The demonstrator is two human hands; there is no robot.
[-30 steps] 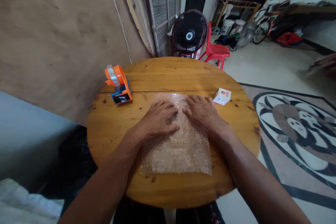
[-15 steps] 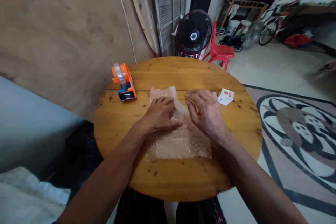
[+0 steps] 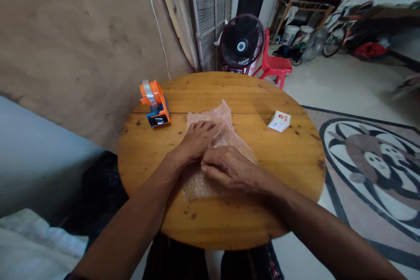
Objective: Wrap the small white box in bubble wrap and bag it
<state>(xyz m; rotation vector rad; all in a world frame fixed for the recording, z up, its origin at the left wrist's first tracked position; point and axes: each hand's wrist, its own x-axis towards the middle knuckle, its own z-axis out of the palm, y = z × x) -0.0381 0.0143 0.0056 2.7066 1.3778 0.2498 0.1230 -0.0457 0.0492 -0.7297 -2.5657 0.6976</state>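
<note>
A sheet of clear, pinkish bubble wrap (image 3: 197, 186) lies on the round wooden table in front of me. My left hand (image 3: 199, 139) rests flat on its left part, fingers stretched forward. Over the middle of the sheet, close to the left thumb, my right hand (image 3: 229, 167) is closed with its fingers curled against the wrap. The sheet's right side slants inward under that hand, and its far edge stands up in a peak. Whether anything lies inside the wrap is hidden.
An orange and blue tape dispenser (image 3: 156, 104) stands at the table's left. A small white box (image 3: 279, 121) sits at the right. Beyond the wooden table (image 3: 226, 232) are a fan (image 3: 242, 43) and a red chair (image 3: 275, 63); a wall is close on the left.
My right hand has moved left and toward me, its fingers now curled on the wrap. The sheet's right side has come inward and its far edge rises higher. My left hand stays put.
</note>
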